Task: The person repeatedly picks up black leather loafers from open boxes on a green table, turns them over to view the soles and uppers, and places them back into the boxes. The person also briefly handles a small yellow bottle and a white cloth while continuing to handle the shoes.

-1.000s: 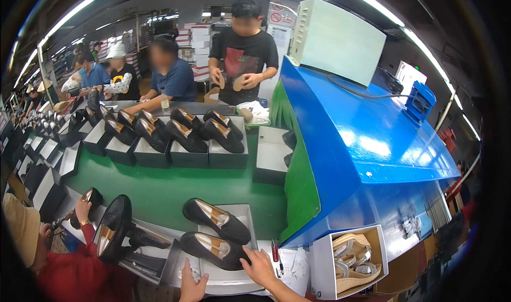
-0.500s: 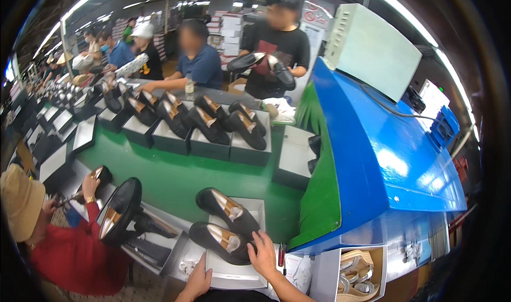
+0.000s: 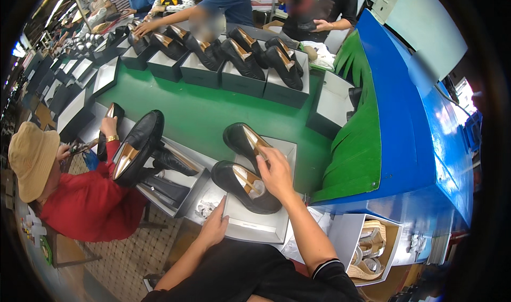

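Observation:
Two black loafers with tan insoles rest on an open white shoe box (image 3: 255, 230) in front of me. My right hand (image 3: 275, 174) reaches over the heel of the far loafer (image 3: 234, 137), its fingers curled onto the edge of the opening. Beside that hand lies the near loafer (image 3: 222, 179), pale stuffing and a tan stick visible inside it. At the box's near left side my left hand (image 3: 215, 226) grips the wall, thumb along the edge.
To my left a person in red (image 3: 85, 206) works beside a box of black shoes (image 3: 173, 195). Boxes topped with black loafers (image 3: 242, 60) line the green table (image 3: 175, 108). On the right are a blue cabinet (image 3: 410, 142) and a box of wedge sandals (image 3: 367, 249).
The view has tipped down, so the scene sits higher. My right hand has moved from beside the near loafer's heel onto the far loafer. My left hand stays at the box's side.

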`<act>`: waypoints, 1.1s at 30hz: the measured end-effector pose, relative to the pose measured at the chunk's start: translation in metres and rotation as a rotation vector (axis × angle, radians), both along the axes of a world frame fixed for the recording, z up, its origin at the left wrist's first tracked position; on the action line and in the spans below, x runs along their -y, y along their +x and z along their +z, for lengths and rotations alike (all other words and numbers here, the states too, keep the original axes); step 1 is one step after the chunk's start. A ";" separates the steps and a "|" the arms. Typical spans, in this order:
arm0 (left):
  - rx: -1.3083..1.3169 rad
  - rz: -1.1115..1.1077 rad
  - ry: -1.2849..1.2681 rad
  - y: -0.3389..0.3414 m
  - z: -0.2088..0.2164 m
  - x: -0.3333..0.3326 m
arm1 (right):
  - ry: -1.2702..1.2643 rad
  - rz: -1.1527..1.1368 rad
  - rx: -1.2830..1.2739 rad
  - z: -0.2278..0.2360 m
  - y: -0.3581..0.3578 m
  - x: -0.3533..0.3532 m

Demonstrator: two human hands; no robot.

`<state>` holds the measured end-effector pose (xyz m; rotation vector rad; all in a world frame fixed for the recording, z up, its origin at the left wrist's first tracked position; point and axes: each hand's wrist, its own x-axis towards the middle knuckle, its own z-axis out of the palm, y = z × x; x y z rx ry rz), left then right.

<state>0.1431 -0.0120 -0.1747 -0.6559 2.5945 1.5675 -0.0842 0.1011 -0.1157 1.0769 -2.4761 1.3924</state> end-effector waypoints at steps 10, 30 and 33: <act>0.024 -0.022 -0.009 0.011 -0.017 0.001 | 0.203 0.144 0.261 0.004 0.008 0.019; -0.114 0.014 -0.050 0.022 -0.015 -0.006 | 0.146 0.157 0.180 0.037 0.037 0.007; -0.297 0.184 0.232 0.011 -0.006 0.002 | 0.093 0.225 0.074 0.087 0.050 -0.002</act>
